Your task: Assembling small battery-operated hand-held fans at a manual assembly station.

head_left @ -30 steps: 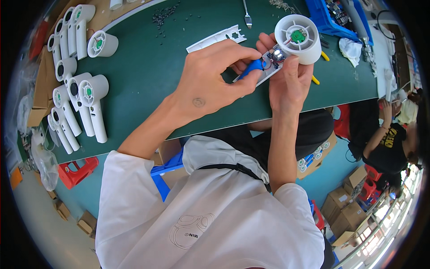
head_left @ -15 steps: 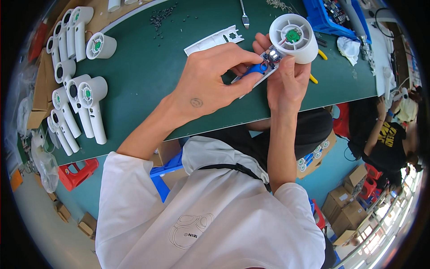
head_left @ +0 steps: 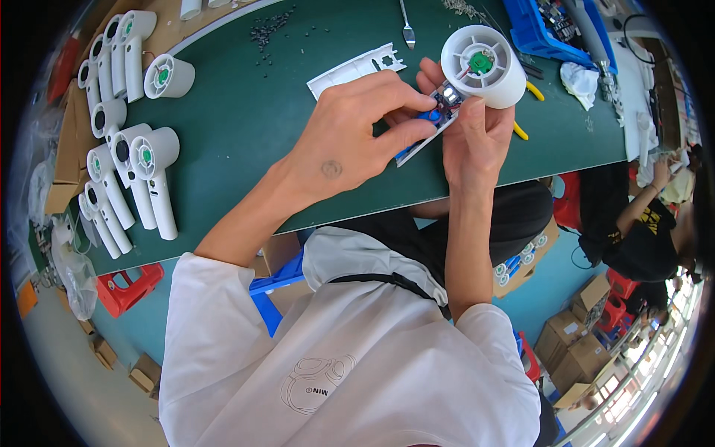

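Fan housing (head_left: 484,63): light, rigid white plastic with exposed board and fine wires, judged fragile. My right hand (head_left: 477,138) cradles its handle; my left hand (head_left: 350,141) keeps its grip pinched on the blue part (head_left: 427,116).

My hands: two — left hand (head_left: 350,141), right hand (head_left: 477,138)
Fan in my grip: one (head_left: 484,65)
Fans lying at my left: about nine (head_left: 153,175)
Loose handle cover: one (head_left: 354,68)
Blue bin: one (head_left: 532,33)
Red stools: one (head_left: 126,287)

The left hand (head_left: 350,141) covers most of the small blue part (head_left: 428,116) and the lower handle of the white fan (head_left: 482,65), so the fingertip grip is hidden. At the upper right of the frame, the blue bin (head_left: 532,33) is cut off by the edge, its contents too small to tell.
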The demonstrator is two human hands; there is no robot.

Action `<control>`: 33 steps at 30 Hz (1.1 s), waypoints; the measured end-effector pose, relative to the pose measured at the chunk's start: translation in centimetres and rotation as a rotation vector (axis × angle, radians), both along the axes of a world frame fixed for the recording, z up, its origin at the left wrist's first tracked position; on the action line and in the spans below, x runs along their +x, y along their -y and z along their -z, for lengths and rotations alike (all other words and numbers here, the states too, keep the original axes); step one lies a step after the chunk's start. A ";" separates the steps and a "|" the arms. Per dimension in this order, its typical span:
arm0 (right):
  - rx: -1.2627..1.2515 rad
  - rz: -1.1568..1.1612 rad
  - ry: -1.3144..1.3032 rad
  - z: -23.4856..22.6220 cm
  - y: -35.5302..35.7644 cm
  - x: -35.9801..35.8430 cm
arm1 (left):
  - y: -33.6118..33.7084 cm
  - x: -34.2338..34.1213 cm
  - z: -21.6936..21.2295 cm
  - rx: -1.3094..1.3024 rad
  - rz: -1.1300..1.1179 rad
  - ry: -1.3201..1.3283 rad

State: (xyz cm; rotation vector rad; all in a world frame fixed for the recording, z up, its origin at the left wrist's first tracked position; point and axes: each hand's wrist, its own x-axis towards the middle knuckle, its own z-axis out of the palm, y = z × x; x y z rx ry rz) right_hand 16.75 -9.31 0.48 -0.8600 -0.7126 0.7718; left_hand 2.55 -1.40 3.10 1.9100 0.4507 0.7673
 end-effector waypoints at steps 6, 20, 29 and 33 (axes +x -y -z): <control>0.037 -0.049 0.060 0.3 0.1 0.5 | 0.0 0.4 1.2 -0.176 0.015 0.015; -0.072 -0.153 -0.030 0.2 1.8 -0.1 | 1.6 0.2 0.9 -0.640 0.225 -0.004; -0.218 -0.154 0.026 0.5 2.1 -0.7 | 2.3 0.5 1.2 -0.562 0.114 0.009; -0.220 -0.162 0.016 0.3 2.3 -0.7 | 2.3 0.5 0.9 -0.621 0.129 -0.011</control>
